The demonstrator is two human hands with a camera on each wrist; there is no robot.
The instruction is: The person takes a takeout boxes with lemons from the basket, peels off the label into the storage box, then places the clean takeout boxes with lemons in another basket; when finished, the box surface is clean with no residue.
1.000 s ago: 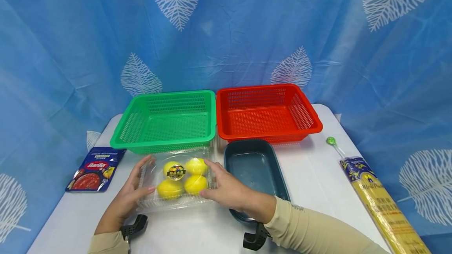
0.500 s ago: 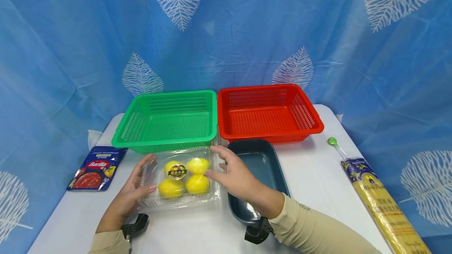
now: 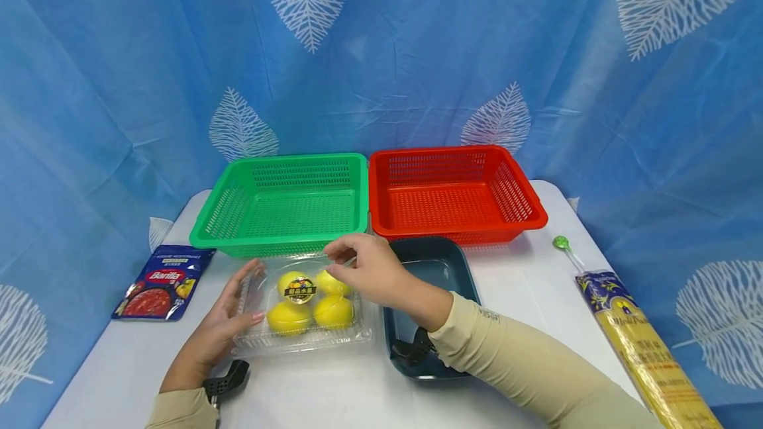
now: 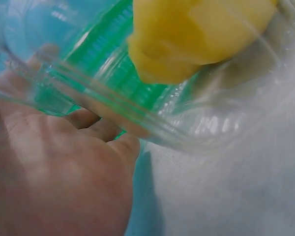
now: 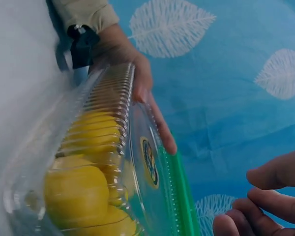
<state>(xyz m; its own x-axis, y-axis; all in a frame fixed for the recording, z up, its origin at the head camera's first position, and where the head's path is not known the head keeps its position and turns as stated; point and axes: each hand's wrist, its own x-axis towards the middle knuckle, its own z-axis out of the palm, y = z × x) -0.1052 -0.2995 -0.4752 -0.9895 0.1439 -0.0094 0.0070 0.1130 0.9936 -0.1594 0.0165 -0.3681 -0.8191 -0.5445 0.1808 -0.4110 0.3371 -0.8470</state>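
Observation:
A clear plastic clamshell box (image 3: 268,343) with a gold and black label (image 3: 300,290) holds several yellow lemons (image 3: 289,318); its lid is down. My left hand (image 3: 217,330) grips the box's left end, thumb over the lid edge and fingers around the far side. In the left wrist view that palm (image 4: 59,172) lies against the clear wall beside a lemon (image 4: 187,34). Above the box's far right corner hovers my right hand (image 3: 375,270), fingers loosely bent. The right wrist view shows these fingers (image 5: 270,206) apart from the lid, holding nothing.
Behind the box stands a green basket (image 3: 280,243), with a red basket (image 3: 453,234) to its right. A dark blue dish (image 3: 435,263) lies under my right forearm. A Barilla sauce pouch (image 3: 157,286) sits left; a lollipop (image 3: 561,243) and a pasta pack (image 3: 650,349) lie right.
My right hand has let go of the box's right side, lifted, and moved left over its far right corner. The left hand keeps its hold; the box has barely shifted.

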